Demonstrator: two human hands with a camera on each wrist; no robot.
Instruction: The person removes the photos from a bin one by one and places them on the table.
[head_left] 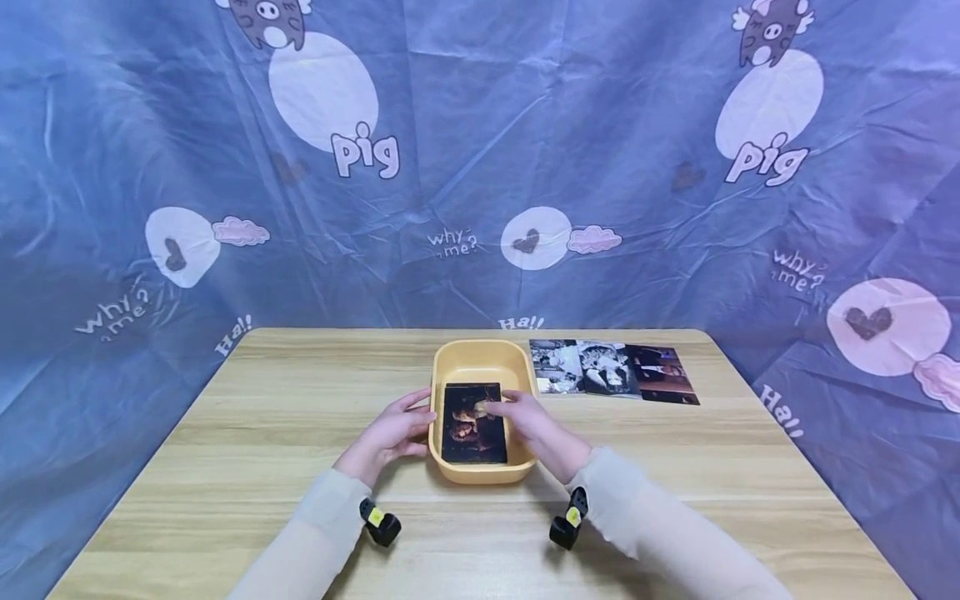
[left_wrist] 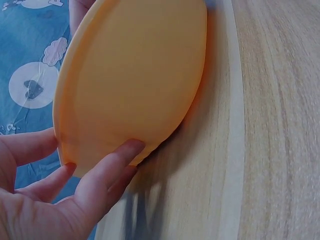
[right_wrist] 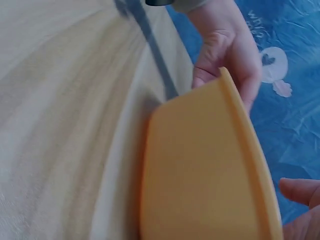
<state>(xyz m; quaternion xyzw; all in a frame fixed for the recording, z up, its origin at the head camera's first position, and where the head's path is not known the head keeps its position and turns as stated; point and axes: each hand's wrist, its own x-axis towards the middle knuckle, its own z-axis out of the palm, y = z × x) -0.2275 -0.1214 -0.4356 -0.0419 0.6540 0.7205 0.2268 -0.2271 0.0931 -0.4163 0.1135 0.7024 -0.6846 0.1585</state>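
A yellow plastic basin point(head_left: 483, 475) stands on the table in front of me. Inside it lies a dark photo point(head_left: 474, 442) showing warm-toned figures; whether more prints are under it I cannot tell. My left hand point(head_left: 393, 433) holds the basin's left side, its fingertips against the outer wall and rim, as the left wrist view shows with the basin wall point(left_wrist: 135, 65). Reaching over the right rim, my right hand point(head_left: 536, 425) pinches the photo's right edge, thumb on top. Its other fingertips are hidden. The right wrist view shows mostly the basin's outside point(right_wrist: 200, 165).
Three photos, two black-and-white prints point(head_left: 557, 367) point(head_left: 606, 368) and a coloured one point(head_left: 663, 375), lie in a row on the table point(head_left: 300, 400) behind and right of the basin. A blue patterned cloth point(head_left: 465, 167) hangs behind the table.
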